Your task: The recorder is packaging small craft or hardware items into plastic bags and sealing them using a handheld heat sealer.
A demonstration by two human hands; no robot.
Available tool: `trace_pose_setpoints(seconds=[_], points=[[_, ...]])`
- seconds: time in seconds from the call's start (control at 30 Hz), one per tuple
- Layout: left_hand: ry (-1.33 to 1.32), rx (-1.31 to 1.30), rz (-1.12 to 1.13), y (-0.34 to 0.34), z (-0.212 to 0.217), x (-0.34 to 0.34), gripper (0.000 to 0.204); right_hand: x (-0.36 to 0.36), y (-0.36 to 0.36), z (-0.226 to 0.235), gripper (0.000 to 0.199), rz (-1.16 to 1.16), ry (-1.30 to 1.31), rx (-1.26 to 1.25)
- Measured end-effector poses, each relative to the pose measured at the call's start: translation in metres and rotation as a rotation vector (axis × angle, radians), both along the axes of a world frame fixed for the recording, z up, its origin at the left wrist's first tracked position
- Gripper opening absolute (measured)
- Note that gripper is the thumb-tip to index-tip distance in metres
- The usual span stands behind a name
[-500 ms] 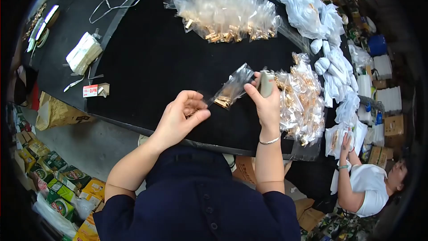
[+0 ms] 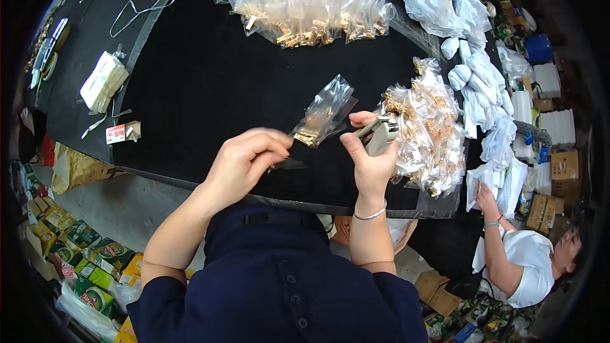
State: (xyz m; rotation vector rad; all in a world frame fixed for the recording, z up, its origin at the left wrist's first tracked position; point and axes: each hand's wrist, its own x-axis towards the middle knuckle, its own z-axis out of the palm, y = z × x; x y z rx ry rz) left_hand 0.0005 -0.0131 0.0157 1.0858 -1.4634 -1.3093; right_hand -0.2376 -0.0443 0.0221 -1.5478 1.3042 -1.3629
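A grey stapler (image 2: 382, 137) rests in my right hand (image 2: 372, 160), whose thumb and fingers are closed around it. Just left of it, a clear plastic bag (image 2: 325, 109) with gold-coloured metal pieces at its near end lies on the black tabletop (image 2: 210, 89). My left hand (image 2: 244, 155) is beside that bag with fingers drawn together and partly blurred. A bit of clear film (image 2: 291, 164) shows under its fingertips; what they hold is mostly hidden.
Filled clear bags (image 2: 311, 9) form a row at the far side, and another heap (image 2: 427, 130) lies to the right. White plastic bundles (image 2: 473, 82) line the right edge. A small red-and-white box (image 2: 122, 132) sits left. A co-worker (image 2: 518, 260) is at right.
My left hand has come away from the clear bag, moving slightly left and nearer. My right hand has turned the stapler and shifted a little nearer. The view has shifted slightly.
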Motion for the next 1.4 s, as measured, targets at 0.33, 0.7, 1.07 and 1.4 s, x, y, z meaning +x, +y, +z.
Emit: trace_pose_setpoints(seconds=[0.33, 0.7, 1.07, 1.4], points=[[-0.204, -0.283, -0.018, -0.039, -0.013, -0.032, 0.009, 0.008, 0.007, -0.006, 0.017, 0.040, -0.223, 0.200], [-0.002, 0.008, 0.011, -0.036, -0.012, -0.039, 0.013, 0.006, 0.004, -0.002, 0.016, 0.054, -0.277, 0.233], [0.167, 0.102, 0.058, -0.035, -0.021, -0.033, 0.010, -0.001, -0.008, 0.000, 0.026, 0.155, 0.084, 0.134], [-0.180, -0.205, -0.046, -0.021, 0.015, -0.028, 0.011, 0.006, 0.001, -0.001, 0.027, 0.111, -0.104, 0.139]])
